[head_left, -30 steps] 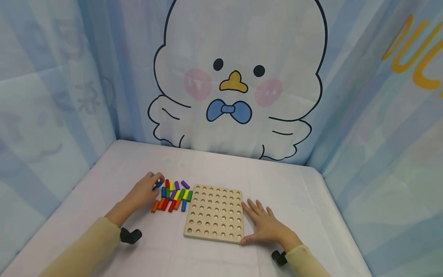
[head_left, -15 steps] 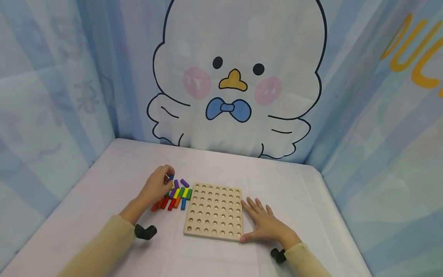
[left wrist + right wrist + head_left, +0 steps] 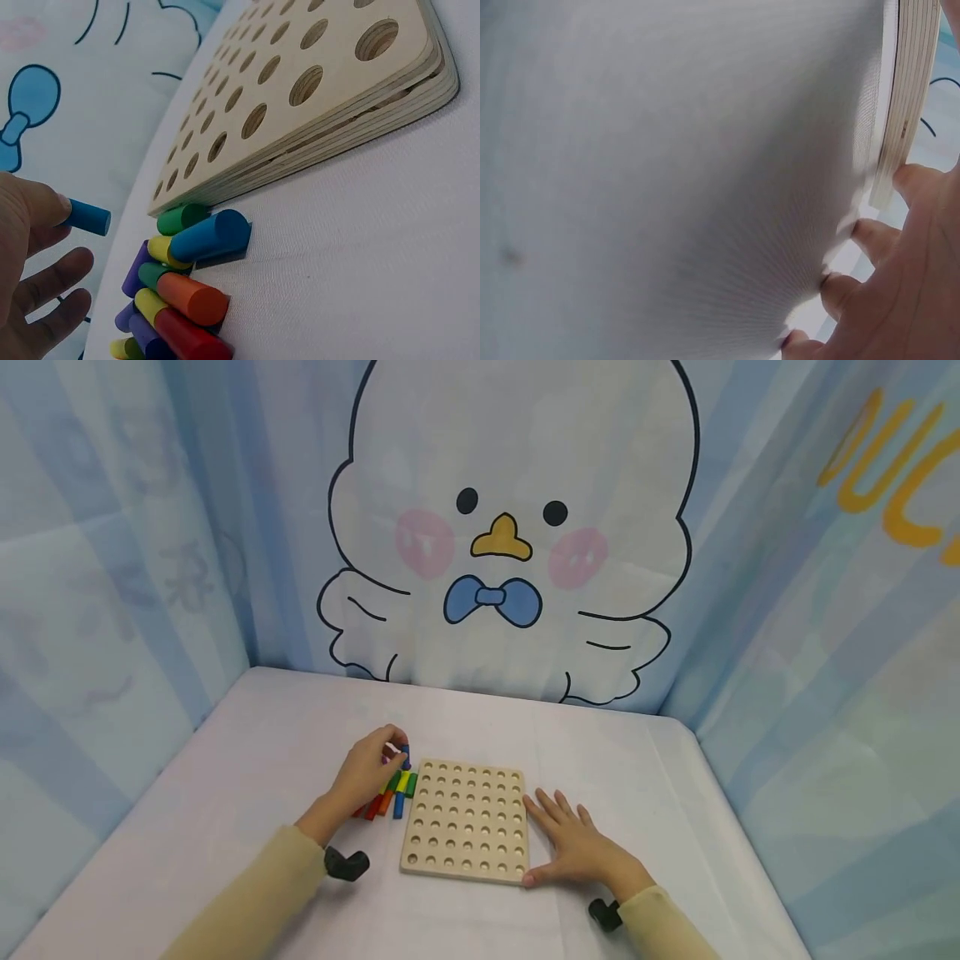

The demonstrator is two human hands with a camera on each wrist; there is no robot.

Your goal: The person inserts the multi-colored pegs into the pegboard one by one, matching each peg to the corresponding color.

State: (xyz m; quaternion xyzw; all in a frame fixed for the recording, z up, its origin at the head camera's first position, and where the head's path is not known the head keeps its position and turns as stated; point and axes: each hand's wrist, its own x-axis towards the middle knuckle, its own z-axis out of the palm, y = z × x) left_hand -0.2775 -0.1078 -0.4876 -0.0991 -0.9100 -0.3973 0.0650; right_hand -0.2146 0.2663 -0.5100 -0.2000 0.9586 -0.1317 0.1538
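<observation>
Pinched between the thumb and forefinger of my left hand (image 3: 369, 767) is a blue peg (image 3: 90, 217), raised above the coloured pegs near the board's far left corner. The wooden pegboard (image 3: 467, 822) lies flat, its round holes bare. My right hand (image 3: 576, 847) rests spread on the table, with thumb and forefinger touching the board's right edge. In the left wrist view, a green peg (image 3: 182, 218), another blue peg (image 3: 214, 236), an orange peg (image 3: 193, 298) and a red peg (image 3: 189, 337) lie beside the board. My left hand hides part of the pile in the head view.
A white cloth (image 3: 480, 914) covers the table. Printed curtains (image 3: 495, 652) stand at the back and both sides. Black wrist camera mounts (image 3: 347, 864) sit below each sleeve.
My left hand has moved right across the loose pegs toward the board, carrying the blue peg, which now stands more upright. The right hand and the board have stayed in place.
</observation>
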